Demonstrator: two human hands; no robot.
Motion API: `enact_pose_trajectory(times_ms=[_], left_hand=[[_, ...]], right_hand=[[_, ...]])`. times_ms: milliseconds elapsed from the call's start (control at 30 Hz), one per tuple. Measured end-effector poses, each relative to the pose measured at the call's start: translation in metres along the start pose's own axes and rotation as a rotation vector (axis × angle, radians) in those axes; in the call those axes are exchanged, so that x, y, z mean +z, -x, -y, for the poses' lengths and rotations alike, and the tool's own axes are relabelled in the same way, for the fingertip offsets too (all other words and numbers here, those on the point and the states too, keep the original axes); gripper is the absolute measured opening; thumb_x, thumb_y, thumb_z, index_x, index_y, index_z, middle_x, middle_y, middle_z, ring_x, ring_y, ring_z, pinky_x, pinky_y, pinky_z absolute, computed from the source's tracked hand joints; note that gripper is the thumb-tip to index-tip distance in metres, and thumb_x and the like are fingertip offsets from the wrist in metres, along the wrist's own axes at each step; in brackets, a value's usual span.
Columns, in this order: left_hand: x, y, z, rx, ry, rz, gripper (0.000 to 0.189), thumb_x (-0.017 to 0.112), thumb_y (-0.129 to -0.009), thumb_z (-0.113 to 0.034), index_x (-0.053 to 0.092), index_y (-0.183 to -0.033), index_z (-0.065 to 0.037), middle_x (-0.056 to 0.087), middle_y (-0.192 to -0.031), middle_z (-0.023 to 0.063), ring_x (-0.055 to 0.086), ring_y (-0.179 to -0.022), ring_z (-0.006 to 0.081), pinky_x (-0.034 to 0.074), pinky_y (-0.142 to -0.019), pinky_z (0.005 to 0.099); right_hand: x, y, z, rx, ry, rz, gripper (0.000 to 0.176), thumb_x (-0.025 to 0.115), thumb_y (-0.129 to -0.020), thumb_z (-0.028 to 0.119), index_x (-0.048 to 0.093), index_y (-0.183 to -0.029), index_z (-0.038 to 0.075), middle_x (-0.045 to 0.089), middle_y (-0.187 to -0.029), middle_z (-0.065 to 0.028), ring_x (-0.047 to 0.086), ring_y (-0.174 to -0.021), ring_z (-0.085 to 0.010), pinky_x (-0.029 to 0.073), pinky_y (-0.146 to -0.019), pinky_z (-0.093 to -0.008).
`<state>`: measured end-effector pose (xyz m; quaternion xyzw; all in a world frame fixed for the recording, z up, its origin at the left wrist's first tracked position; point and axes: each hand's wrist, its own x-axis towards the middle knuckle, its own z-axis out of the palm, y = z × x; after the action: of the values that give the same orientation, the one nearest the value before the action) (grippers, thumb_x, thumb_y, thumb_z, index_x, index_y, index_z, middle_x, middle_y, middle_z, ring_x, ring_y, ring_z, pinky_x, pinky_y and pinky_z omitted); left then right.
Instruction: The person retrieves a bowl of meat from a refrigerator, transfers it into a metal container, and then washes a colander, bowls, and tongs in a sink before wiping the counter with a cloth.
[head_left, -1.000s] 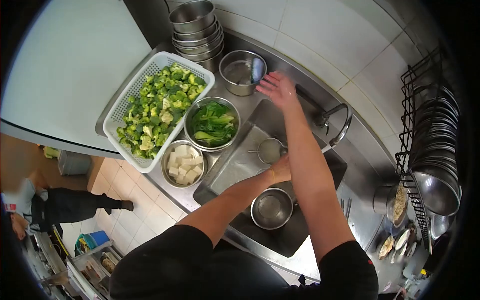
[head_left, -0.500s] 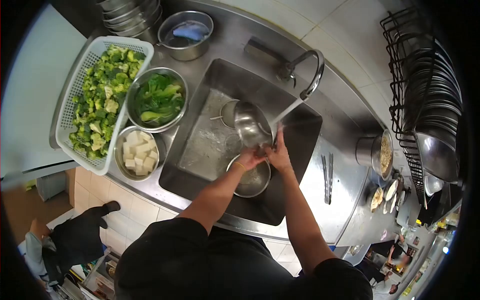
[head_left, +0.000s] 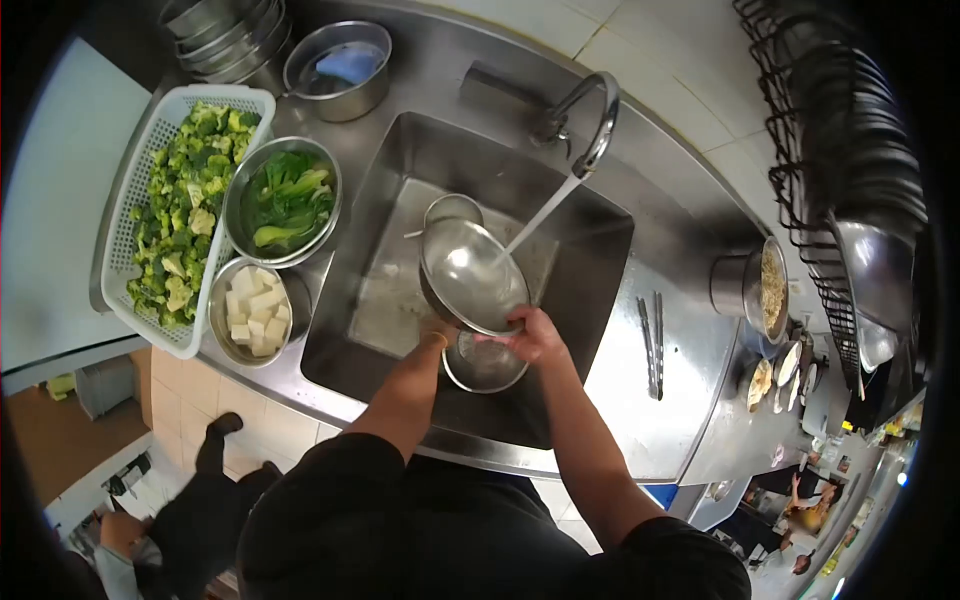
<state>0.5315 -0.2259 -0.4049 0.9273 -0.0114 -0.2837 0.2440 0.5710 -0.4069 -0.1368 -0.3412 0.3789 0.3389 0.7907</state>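
A shiny metal bowl (head_left: 470, 270) is tilted over the sink (head_left: 330, 345), with water from the tap (head_left: 598, 140) running into it. My right hand (head_left: 540, 337) grips its near right rim, thumb on top. My left hand (head_left: 434, 330) reaches beneath the near left side of the bowl, which hides its fingers. Under my hands, a second metal bowl (head_left: 487, 368) rests in the sink, partly covered. Behind the tilted bowl shows part of a small round metal vessel with a handle (head_left: 453, 207).
Left of the sink are a broccoli basket (head_left: 118, 255), a bowl of leafy greens (head_left: 290, 200) and a bowl of white cubes (head_left: 252, 308). Tongs (head_left: 652, 345) lie on the right counter near a grain-filled pot (head_left: 735, 285). Pans fill a wall rack (head_left: 785, 190). Another person stands lower left.
The bowl has turned so its inside faces up and catches the water stream. My left hand has slid left beneath it, and my right hand has moved to its near right rim.
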Motion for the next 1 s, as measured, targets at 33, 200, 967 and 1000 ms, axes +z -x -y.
enact_pose_trajectory(times_ms=[33, 200, 967, 1000], left_hand=[[-0.005, 0.005, -0.015, 0.038, 0.092, -0.1, 0.052, 0.065, -0.078, -0.037, 0.055, -0.122, -0.009, 0.055, -0.127, 0.0155, 0.053, -0.116, 0.0302, 0.046, -0.092, 0.0426], [-0.111, 0.038, -0.075, 0.126, 0.099, -0.01, 0.034, 0.05, -0.08, -0.018, 0.062, -0.11, -0.008, 0.062, -0.107, 0.019, 0.057, -0.101, 0.0391, 0.044, -0.09, 0.0487], [-0.35, 0.062, -0.179, 0.866, -0.401, -0.645, 0.012, 0.054, -0.079, -0.007, 0.053, -0.091, -0.007, 0.063, -0.111, 0.0087, 0.064, -0.089, 0.0338, 0.054, -0.063, 0.0446], [-0.357, 0.066, -0.176, 0.976, -0.497, -0.739, 0.01, 0.053, -0.077, -0.004, 0.052, -0.087, -0.007, 0.063, -0.114, 0.0061, 0.064, -0.091, 0.0325, 0.054, -0.064, 0.0425]], right_hand=[[0.003, -0.012, 0.0, -0.075, 0.006, 0.012, 0.039, 0.045, -0.083, -0.003, 0.041, -0.121, -0.009, 0.054, -0.112, -0.0212, 0.058, -0.101, -0.0368, 0.054, -0.082, -0.0507], [0.042, -0.022, 0.034, -0.766, 0.467, -0.053, 0.057, 0.045, -0.081, -0.006, 0.033, -0.136, 0.001, 0.047, -0.129, -0.0201, 0.051, -0.116, -0.035, 0.046, -0.092, -0.0472], [-0.087, 0.205, -0.06, -1.272, 0.031, -1.053, 0.06, 0.043, -0.076, -0.005, 0.032, -0.135, -0.004, 0.047, -0.123, -0.0241, 0.044, -0.121, -0.0349, 0.031, -0.105, -0.0391], [-0.086, 0.201, -0.066, -1.346, 0.242, -1.127, 0.061, 0.043, -0.075, -0.005, 0.032, -0.135, -0.004, 0.046, -0.125, -0.0242, 0.042, -0.123, -0.0349, 0.031, -0.104, -0.0391]])
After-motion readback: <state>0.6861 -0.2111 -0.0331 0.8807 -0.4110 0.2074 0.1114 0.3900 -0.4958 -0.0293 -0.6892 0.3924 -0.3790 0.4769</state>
